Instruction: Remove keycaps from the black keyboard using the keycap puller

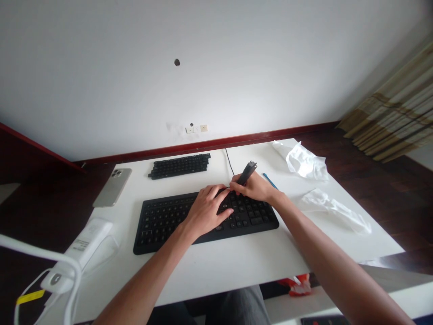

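A black keyboard (162,221) lies across the white table, its cable running back to the far edge. On its left part the keycaps are off and rows of bare key sockets show; caps remain on the right part. My left hand (207,212) rests over the middle of the keyboard, fingers stretched and thumb apart. Closed around a thick black handle-like tool (248,172), my right hand (253,187) is at the keyboard's upper right, the tool tilted with its top end up. The tool's lower end is hidden by the fingers. Both hands' fingertips nearly meet.
Loose black keycaps (179,166) stand in rows at the back left. A phone (112,187) and a white power strip (81,248) with cords lie left. A thin blue stick (269,181) and crumpled white plastic bags (304,161) lie right. Behind is a wall with sockets (196,129).
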A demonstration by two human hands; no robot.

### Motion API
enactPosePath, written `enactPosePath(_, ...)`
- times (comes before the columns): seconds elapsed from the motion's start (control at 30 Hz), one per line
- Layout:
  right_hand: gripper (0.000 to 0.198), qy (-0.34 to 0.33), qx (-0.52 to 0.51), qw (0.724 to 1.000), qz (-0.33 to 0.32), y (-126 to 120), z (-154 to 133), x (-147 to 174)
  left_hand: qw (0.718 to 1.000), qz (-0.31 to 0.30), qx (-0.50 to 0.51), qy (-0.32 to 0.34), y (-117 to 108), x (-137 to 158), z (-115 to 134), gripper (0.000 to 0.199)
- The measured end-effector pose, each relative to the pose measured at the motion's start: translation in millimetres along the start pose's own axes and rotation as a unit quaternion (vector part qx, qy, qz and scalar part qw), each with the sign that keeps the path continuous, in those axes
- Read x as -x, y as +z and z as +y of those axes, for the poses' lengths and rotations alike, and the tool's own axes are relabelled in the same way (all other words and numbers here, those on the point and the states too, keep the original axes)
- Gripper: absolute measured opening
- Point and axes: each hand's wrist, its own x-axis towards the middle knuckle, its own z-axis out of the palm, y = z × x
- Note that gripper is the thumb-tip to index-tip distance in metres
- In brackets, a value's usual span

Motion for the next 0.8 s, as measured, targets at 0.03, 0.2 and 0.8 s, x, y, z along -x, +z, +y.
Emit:
enactPosePath(0.03, 0.026, 0.010, -0.021, 1.000, -0.004, 0.4, 1.0, 0.1, 1.000, 0.001, 0.002, 0.000, 0.3, 0.1, 0.0, 0.055)
enactPosePath(0.2, 0.018, 0.047, -0.053, 0.997, 0.015, -1.9, 6.6, 1.2, 1.000, 0.001, 0.007, -0.003, 0.4, -0.4, 0.0, 0.055)
enactPosePath(0.8, 0.020, 0.054, -0.100, 0.994, 0.000, -11.2, 7.8, 6.0, 0.999, -0.006, 0.034, -0.011, -1.1, -1.3, -0.7, 0.061)
